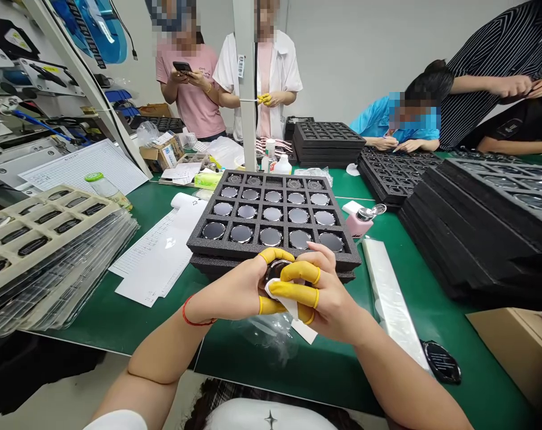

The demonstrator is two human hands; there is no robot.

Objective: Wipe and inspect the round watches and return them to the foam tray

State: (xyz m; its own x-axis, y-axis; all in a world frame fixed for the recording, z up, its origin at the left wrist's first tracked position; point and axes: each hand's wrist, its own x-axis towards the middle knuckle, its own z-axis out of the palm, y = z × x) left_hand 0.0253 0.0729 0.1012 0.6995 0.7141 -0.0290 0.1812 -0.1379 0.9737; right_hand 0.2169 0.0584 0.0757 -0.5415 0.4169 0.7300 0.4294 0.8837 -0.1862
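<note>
Both my hands meet in front of a black foam tray [271, 246] that holds rows of round, dark, glossy discs. My left hand [242, 283], with yellow finger cots and a red string at the wrist, grips a round dark disc [274, 272] by its edge. In my right hand [322, 292], also in yellow finger cots, a small white wipe [290, 304] is pinched and pressed against the disc's face. The fingers cover much of the disc. Under the hands lies crumpled clear plastic [271, 341].
Plastic trays [60, 257] are stacked left, beside paper sheets [163, 257]. A pink pump bottle [360, 222] and long white strip [394, 298] lie right, near a black disc [441, 361] and cardboard box [513, 346]. Black trays [468, 239] rise far right. Several co-workers are behind.
</note>
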